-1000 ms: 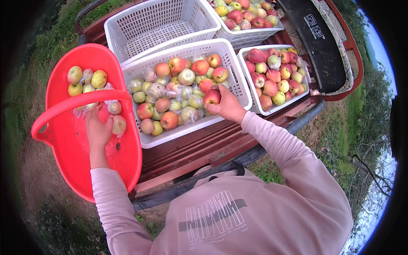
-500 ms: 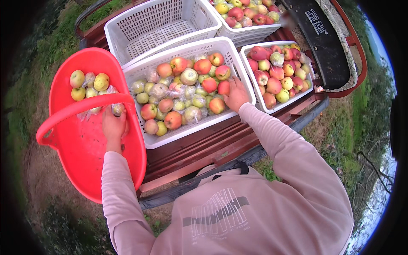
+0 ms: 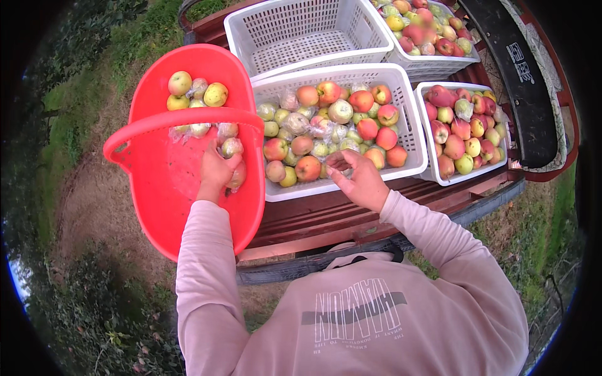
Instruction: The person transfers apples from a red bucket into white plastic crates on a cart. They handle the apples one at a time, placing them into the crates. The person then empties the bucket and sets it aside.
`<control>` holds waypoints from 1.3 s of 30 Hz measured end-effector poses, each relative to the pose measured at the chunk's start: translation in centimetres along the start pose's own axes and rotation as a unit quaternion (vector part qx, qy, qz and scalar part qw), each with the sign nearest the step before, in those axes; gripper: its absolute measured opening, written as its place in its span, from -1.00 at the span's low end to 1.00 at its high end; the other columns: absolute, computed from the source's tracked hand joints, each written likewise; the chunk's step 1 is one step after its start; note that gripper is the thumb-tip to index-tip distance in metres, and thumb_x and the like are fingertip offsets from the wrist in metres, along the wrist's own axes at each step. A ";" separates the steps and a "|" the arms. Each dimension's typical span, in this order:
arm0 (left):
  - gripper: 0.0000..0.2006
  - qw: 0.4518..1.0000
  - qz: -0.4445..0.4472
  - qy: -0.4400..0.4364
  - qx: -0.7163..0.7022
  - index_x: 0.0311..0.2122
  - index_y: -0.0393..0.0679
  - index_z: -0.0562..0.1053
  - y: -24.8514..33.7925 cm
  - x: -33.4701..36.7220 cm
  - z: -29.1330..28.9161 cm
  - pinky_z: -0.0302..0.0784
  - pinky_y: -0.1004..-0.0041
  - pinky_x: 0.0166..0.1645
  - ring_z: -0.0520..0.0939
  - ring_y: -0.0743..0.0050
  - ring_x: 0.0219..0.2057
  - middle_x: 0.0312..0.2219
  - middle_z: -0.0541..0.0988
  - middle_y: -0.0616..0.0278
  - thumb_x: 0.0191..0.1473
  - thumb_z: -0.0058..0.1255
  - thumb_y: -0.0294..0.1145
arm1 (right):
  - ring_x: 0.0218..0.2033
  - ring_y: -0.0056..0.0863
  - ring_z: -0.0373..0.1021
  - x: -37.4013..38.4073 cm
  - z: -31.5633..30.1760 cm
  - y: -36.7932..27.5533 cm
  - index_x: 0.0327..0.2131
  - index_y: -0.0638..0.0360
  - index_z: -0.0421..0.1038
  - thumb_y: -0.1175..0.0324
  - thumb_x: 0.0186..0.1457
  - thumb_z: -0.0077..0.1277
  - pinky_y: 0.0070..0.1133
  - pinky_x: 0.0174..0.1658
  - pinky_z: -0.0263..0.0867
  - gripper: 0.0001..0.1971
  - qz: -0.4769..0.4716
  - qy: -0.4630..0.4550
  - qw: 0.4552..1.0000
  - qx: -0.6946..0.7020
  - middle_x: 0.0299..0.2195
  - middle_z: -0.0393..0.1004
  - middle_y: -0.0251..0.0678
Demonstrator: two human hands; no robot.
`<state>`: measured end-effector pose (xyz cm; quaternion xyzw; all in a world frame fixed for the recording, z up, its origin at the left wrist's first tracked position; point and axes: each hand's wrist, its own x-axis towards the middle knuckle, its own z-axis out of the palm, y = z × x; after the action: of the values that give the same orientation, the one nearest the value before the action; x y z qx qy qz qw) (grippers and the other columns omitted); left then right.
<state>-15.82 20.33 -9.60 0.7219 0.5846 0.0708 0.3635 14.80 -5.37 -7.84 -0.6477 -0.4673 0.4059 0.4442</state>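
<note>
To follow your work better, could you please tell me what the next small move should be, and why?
The left hand should probably close on the wrapped apple at its fingertips and lift it from the red basket: that apple lies within its grasp, and the right hand, fingers parted and seemingly empty, hovers by the near edge of the middle white crate, so could receive it.

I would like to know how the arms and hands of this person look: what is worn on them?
Both the left hand and the right hand are bare, without gloves. The left sleeve and right sleeve are long, loose and pale mauve-pink, reaching the wrists, with no print visible.
</note>
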 end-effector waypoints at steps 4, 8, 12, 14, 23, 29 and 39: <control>-0.42 0.995 0.070 -0.049 -0.058 0.11 -0.27 0.54 1.8 -1.1 -3.3 0.61 0.27 0.18 0.72 0.26 0.03 0.01 0.69 0.10 -0.05 0.48 -0.40 | -0.18 -0.36 0.65 -0.6 1.5 -2.2 -0.02 0.29 0.57 0.39 0.32 0.26 -0.43 -0.03 0.57 -0.76 0.002 -0.032 0.998 0.057 -0.17 0.67 -0.16; -0.38 0.968 0.106 -0.123 -0.191 0.13 -0.24 0.52 9.0 -5.8 -6.8 0.55 0.32 0.26 0.66 0.39 0.08 0.02 0.66 0.20 -0.10 0.50 -0.50 | -0.17 -0.55 0.59 -0.5 2.1 -3.7 0.04 0.30 0.53 0.32 0.38 0.26 -0.51 -0.04 0.55 -0.70 0.082 -0.039 0.984 0.150 -0.13 0.63 -0.29; -0.33 0.927 0.087 -0.200 -0.303 0.17 -0.19 0.50 9.7 -8.6 -5.3 0.54 0.28 0.29 0.65 0.42 0.08 0.05 0.64 0.25 -0.12 0.51 -0.56 | -0.14 -0.56 0.53 0.3 3.9 -5.6 0.32 0.29 0.28 0.15 0.40 0.29 -0.52 -0.08 0.53 -0.38 0.125 -0.080 0.918 0.369 0.02 0.53 -0.22; -0.32 0.918 0.099 -0.239 -0.302 0.17 -0.18 0.49 10.2 -8.9 -3.9 0.53 0.27 0.30 0.65 0.42 0.08 0.07 0.63 0.25 -0.12 0.52 -0.58 | -0.13 -0.53 0.54 1.0 4.9 -6.9 0.34 0.28 0.24 0.13 0.41 0.29 -0.50 -0.10 0.55 -0.35 0.145 -0.087 0.887 0.430 0.04 0.52 -0.18; -0.37 0.935 0.063 -0.215 -0.275 0.26 -0.23 0.53 7.6 -6.7 -4.3 0.49 0.21 0.35 0.64 0.30 0.13 0.09 0.66 0.19 0.03 0.40 -0.57 | -0.31 -0.60 0.47 0.5 2.6 -2.6 0.23 0.32 0.34 0.13 0.24 0.40 -0.55 -0.29 0.43 -0.33 0.237 -0.018 0.901 0.362 -0.11 0.55 -0.26; -0.35 0.980 0.115 -0.045 0.155 0.35 -0.22 0.47 3.7 -4.4 -2.7 0.33 0.08 0.53 0.37 -0.27 0.43 0.39 0.40 -0.14 0.11 0.30 -0.50 | 0.07 -0.16 0.62 0.4 -10.8 8.3 0.15 0.45 0.52 0.04 0.11 0.37 -0.35 0.18 0.50 -0.30 0.259 0.061 0.959 -0.095 0.02 0.67 0.04; -0.16 0.970 0.049 -0.008 0.238 0.50 0.00 0.33 2.9 -2.8 1.1 0.27 -0.05 0.56 0.25 -0.37 0.49 0.51 0.19 -0.08 0.12 0.40 -0.35 | 0.15 0.11 0.54 0.1 -12.8 14.6 0.26 0.13 0.43 0.06 0.03 0.41 -0.18 0.30 0.46 -0.25 0.279 -0.164 0.847 -0.422 0.21 0.44 0.07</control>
<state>-13.74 17.19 -7.76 0.8160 0.5453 -0.0583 0.1826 30.45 -10.23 -18.28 -0.7998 -0.4589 0.3768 -0.0876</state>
